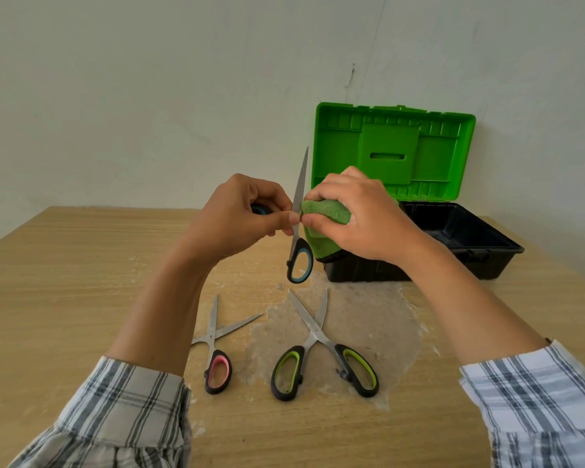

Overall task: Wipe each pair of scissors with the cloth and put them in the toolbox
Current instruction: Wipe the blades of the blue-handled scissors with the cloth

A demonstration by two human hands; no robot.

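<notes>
My left hand (247,214) holds the blue-handled scissors (299,231) above the table, pinching them near the pivot, with one blade pointing up and one handle loop hanging down. The other loop sits inside my left palm. My right hand (355,214) grips a green cloth (325,212) and presses it against the blade. On the table below lie the pink-handled scissors (217,359) and the green-handled scissors (321,346), both spread open. The toolbox (487,244) stands at the back right, its black base showing nothing inside and its green lid (392,153) raised.
The wooden table (65,298) has a rough, scraped patch (368,325) under the green-handled scissors. A pale wall (149,96) rises right behind the table and the toolbox lid leans near it.
</notes>
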